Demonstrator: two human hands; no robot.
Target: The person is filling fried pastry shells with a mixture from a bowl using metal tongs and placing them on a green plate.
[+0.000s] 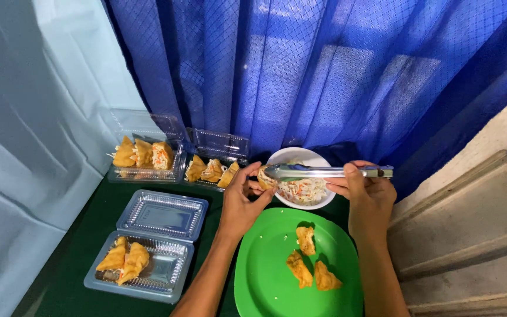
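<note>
A: What lies nearest?

B: A green plate [265, 276] on the dark green table [92, 229], carrying three fried tofu pockets [305, 239]. Behind everything hangs a blue curtain [300, 70], with a pale cloth [24, 117] on the left.

A: And the containers?

B: An open clear plastic box [165, 273] sits left of the plate, two stuffed pockets in its lower half. Two more clear boxes [148, 170] stand by the curtain, each holding filled pockets.

A: The bowl?

B: A white bowl [312, 202] of shredded filling stands just beyond the plate.

A: The hands?

B: The right hand [368, 196] has its fingers closed around metal tongs [324, 171], which reach over the bowl. The left hand [240, 202] has its fingers curled around a tofu pocket [263, 179] at the bowl's left rim, right at the tong tips; whether the tips touch it, I cannot quite tell.
</note>
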